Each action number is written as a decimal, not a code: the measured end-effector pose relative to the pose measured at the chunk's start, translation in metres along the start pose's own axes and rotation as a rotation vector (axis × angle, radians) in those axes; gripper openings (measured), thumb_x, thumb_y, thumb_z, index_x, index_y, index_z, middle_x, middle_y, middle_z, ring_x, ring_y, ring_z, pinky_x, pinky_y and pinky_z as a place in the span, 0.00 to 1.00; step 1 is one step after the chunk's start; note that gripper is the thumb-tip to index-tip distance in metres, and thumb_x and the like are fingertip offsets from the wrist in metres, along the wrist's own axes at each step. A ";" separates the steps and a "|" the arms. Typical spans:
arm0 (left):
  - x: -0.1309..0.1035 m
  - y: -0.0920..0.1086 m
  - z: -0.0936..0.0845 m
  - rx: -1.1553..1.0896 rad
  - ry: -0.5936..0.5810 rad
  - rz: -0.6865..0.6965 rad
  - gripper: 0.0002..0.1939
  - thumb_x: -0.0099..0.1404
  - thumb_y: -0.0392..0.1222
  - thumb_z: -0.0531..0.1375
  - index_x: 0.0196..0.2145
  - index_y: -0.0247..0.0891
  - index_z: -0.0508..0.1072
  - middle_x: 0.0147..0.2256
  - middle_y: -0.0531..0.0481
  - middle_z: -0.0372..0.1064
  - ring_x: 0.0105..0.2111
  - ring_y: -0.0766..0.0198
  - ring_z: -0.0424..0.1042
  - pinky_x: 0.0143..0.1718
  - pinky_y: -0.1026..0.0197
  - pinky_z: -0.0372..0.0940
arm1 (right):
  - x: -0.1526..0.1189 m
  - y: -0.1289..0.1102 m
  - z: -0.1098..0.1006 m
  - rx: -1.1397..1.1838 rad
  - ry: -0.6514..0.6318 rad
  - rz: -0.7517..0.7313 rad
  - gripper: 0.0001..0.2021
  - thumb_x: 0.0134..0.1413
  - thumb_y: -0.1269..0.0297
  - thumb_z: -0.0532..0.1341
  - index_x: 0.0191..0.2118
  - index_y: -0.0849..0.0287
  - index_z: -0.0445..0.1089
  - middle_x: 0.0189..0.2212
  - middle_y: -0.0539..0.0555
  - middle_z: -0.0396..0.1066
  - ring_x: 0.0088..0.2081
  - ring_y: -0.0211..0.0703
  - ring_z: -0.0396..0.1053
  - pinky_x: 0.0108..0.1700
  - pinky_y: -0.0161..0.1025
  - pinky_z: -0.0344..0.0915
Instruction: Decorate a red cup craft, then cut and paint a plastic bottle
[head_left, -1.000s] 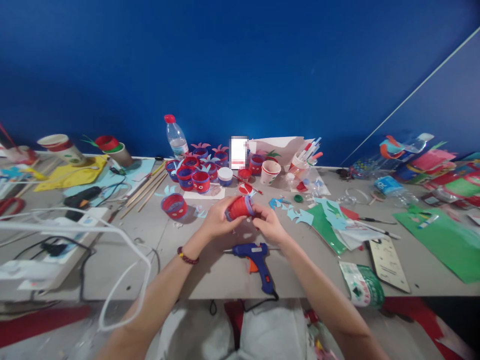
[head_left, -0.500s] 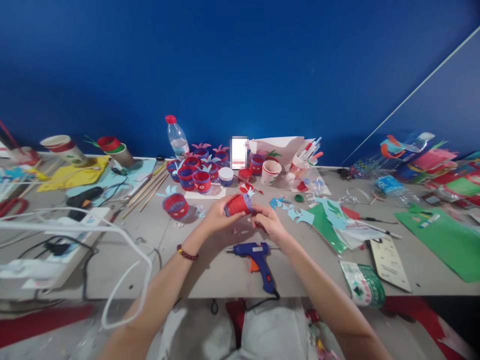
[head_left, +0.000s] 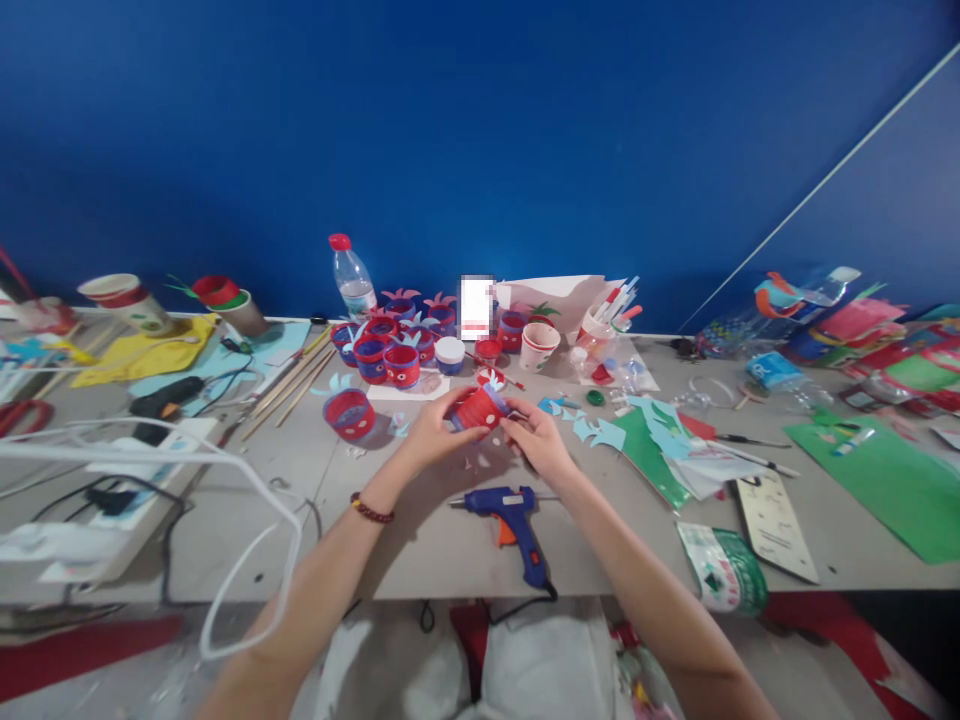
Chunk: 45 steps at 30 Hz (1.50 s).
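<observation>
My left hand (head_left: 435, 432) is wrapped around a red-and-blue painted cup (head_left: 477, 408), which lies tilted on its side above the table. Pale spots show on its red band, and a light-blue paper crest stands up at its rim. At the cup's right end, the fingers of my right hand (head_left: 536, 436) are closed on its blue edge. Just below both hands lies a blue glue gun (head_left: 514, 510) with an orange trigger, its nozzle pointing left. A similar painted cup (head_left: 349, 415) with a light-blue crest stands to the left of my hands.
Several finished-looking painted cups (head_left: 373, 358) cluster at the back, near a plastic bottle (head_left: 352, 280) and a white-lidded jar (head_left: 450, 355). Light-blue paper scraps (head_left: 600, 433) and green sheets lie right. Wooden sticks (head_left: 292, 385), a power strip (head_left: 161, 490) and a white cable (head_left: 289, 520) occupy the left.
The cup has been turned in my hands, so pale spots on its red side now show and its crest points more upward. The glue gun has stayed in place.
</observation>
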<state>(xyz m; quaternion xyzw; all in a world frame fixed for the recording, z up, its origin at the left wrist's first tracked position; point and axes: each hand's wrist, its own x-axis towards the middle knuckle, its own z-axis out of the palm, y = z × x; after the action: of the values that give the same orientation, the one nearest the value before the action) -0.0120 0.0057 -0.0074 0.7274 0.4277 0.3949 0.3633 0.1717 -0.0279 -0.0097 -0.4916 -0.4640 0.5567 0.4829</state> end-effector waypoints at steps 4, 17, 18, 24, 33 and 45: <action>0.002 -0.006 0.005 -0.136 0.074 -0.083 0.28 0.55 0.52 0.65 0.51 0.37 0.70 0.48 0.42 0.73 0.48 0.52 0.73 0.51 0.51 0.68 | 0.001 0.001 0.000 -0.146 0.079 -0.221 0.19 0.47 0.60 0.61 0.47 0.56 0.67 0.31 0.51 0.68 0.24 0.35 0.61 0.21 0.32 0.59; 0.009 -0.035 0.005 -0.167 0.195 -0.095 0.35 0.51 0.48 0.69 0.54 0.43 0.61 0.52 0.38 0.68 0.49 0.52 0.72 0.49 0.46 0.68 | 0.006 0.008 -0.012 -0.815 0.050 -0.365 0.11 0.53 0.71 0.55 0.40 0.60 0.72 0.36 0.55 0.74 0.34 0.42 0.67 0.41 0.39 0.63; 0.008 -0.036 0.005 -0.114 0.198 -0.067 0.36 0.51 0.47 0.69 0.55 0.43 0.61 0.54 0.38 0.66 0.51 0.51 0.71 0.51 0.45 0.67 | 0.006 0.008 -0.013 -0.892 0.008 -0.329 0.11 0.54 0.71 0.55 0.40 0.59 0.73 0.36 0.55 0.74 0.35 0.43 0.67 0.41 0.39 0.62; 0.007 -0.043 0.005 0.124 0.209 -0.024 0.37 0.54 0.46 0.66 0.58 0.37 0.56 0.59 0.33 0.59 0.58 0.49 0.64 0.57 0.45 0.62 | 0.002 0.005 -0.012 -1.231 -0.159 -0.197 0.11 0.57 0.71 0.57 0.42 0.57 0.75 0.41 0.56 0.74 0.44 0.45 0.69 0.43 0.36 0.61; 0.009 -0.045 0.002 0.045 0.158 -0.046 0.35 0.54 0.44 0.66 0.57 0.40 0.57 0.56 0.37 0.64 0.53 0.54 0.69 0.50 0.51 0.68 | 0.003 0.002 -0.007 -1.455 -0.172 -0.220 0.10 0.61 0.67 0.57 0.40 0.56 0.76 0.39 0.57 0.76 0.46 0.48 0.69 0.43 0.38 0.62; 0.005 -0.031 -0.004 0.330 0.225 0.151 0.47 0.53 0.49 0.67 0.64 0.39 0.49 0.57 0.35 0.59 0.53 0.49 0.68 0.52 0.47 0.65 | 0.005 0.008 -0.004 -1.531 -0.183 -0.272 0.12 0.59 0.69 0.54 0.41 0.57 0.76 0.41 0.60 0.75 0.47 0.52 0.69 0.41 0.40 0.64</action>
<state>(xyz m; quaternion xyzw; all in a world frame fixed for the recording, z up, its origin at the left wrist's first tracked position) -0.0245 0.0222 -0.0318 0.7583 0.4688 0.4243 0.1585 0.1749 -0.0235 -0.0188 -0.5788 -0.8129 0.0558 0.0332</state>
